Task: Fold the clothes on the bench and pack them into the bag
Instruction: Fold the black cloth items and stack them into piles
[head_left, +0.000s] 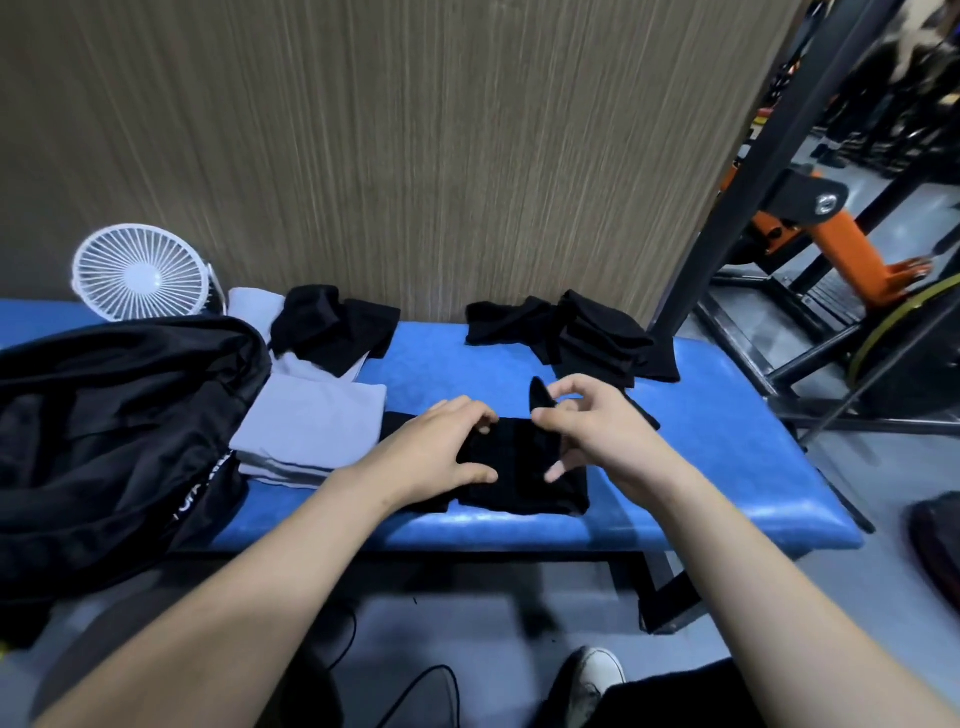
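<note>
Right now both hands are working on a black garment (519, 483) that is lying at the front edge of the blue worktop (727, 457), directly under and between them. The left hand (441, 447) is pressing down on the garment's left part, fingers bent, thumb lying flat on the cloth. The right hand (587, 421) is pinching a flap of the same garment between thumb and forefinger, lifting one pointed corner up off the pad (the other fingers are hanging loosely curled below). The garment's long axis is running left to right along the worktop's front edge; its raised corner is pointing up and away from the person.

Just left of the garment, a folded grey stack (306, 431) is sitting flat, touching the black bag (114, 426), which is slumping open at the worktop's left end. White lettering is running down the bag's side, too cut off and creased to read. Behind the grey stack, a loose black piece (332, 327) is lying over more pale cloth. At the far right of the pad, a pile of black clothes (587, 332) is resting against the wood-grain wall (415, 130). A white fan (140, 273) is standing behind the bag.
</note>
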